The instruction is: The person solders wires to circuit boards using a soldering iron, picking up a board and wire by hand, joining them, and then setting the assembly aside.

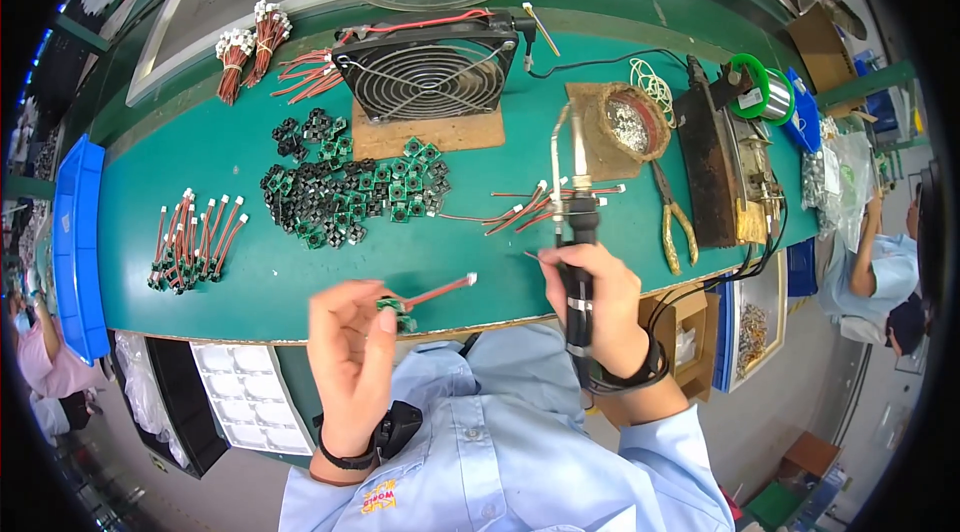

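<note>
My left hand (pixel 350 337), near the table's front edge, is closed on a small green circuit board (pixel 402 320), gripped between thumb and fingers. From the board a red-and-dark wire lead (pixel 437 291) runs right to a white plug. My right hand (pixel 610 302) is wrapped round a black-handled soldering iron (pixel 581 217), held upright with its tip pointing away from me. A thin bent metal tube runs along the iron's left side. Beside the right fingertips a short thin wire end (pixel 534 255) sticks out. Several loose wire leads (pixel 530 208) lie just beyond, left of the iron.
Behind are a pile of boards and black parts (pixel 345 194) and a black fan (pixel 430 77). Finished-looking boards with leads (pixel 195 247) lie left, near a blue tray (pixel 80 247). At right are a round tin (pixel 634 124), pliers (pixel 676 222) and a solder spool (pixel 765 92).
</note>
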Motion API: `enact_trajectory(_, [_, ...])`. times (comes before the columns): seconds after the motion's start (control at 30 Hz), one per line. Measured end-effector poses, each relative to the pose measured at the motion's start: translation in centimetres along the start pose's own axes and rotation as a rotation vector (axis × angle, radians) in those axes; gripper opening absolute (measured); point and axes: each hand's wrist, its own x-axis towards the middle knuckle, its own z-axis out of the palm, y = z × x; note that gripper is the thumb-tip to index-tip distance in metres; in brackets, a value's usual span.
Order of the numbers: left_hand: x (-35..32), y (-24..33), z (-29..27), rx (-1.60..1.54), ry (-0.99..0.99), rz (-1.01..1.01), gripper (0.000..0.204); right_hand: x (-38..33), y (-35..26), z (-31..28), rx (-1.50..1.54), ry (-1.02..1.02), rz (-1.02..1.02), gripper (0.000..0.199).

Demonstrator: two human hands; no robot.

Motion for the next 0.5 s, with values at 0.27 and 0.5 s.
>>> enact_trajectory(0.27, [1.5,2.3,1.9,0.373,-0.436,0.215,0.011,1.2,-4.6,-0.5,0.538,0.163,0.044,0.046])
enact_trajectory(0.5, [1.4,1.9,0.7,0.596,-0.550,0.447,0.017,1.7,-5.4,-1.4,0.289,0.004,0.092,0.030])
